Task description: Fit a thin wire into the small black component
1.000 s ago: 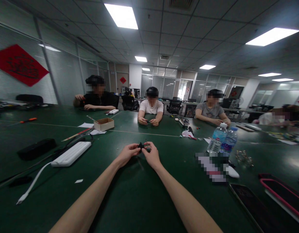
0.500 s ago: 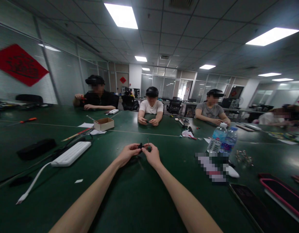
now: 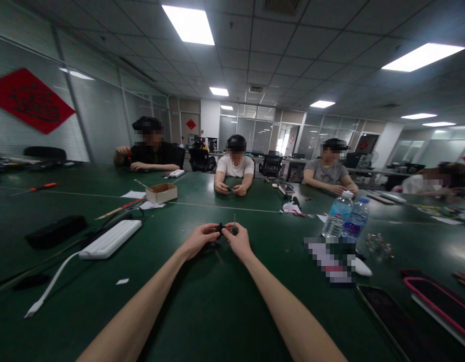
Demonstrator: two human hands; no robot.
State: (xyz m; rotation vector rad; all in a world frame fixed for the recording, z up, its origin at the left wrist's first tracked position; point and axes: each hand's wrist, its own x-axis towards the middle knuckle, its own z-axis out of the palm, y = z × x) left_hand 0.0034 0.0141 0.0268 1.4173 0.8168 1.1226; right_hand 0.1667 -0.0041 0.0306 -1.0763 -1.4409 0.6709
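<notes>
Over the middle of the green table (image 3: 217, 311), my left hand (image 3: 200, 238) pinches a small black part (image 3: 219, 228) between thumb and fingers. My right hand (image 3: 240, 241) is closed around a small screwdriver (image 3: 235, 230), its thin metal shaft pointing up and its dark green handle partly hidden by the fingers. The right thumb and fingertips also reach the black part's right side. Both hands are close together, and the exact shape of the part is too small to make out.
A white power strip (image 3: 111, 240) and black case (image 3: 57, 231) lie left, with a small open cardboard box (image 3: 162, 193) beyond. Two water bottles (image 3: 340, 213), a phone (image 3: 387, 322) and a pink-edged case (image 3: 440, 306) are right. Co-workers sit across the table.
My right hand has shifted slightly right, and the screwdriver's shaft has moved right with it. The black part is turned a little and shows more between my fingertips.
</notes>
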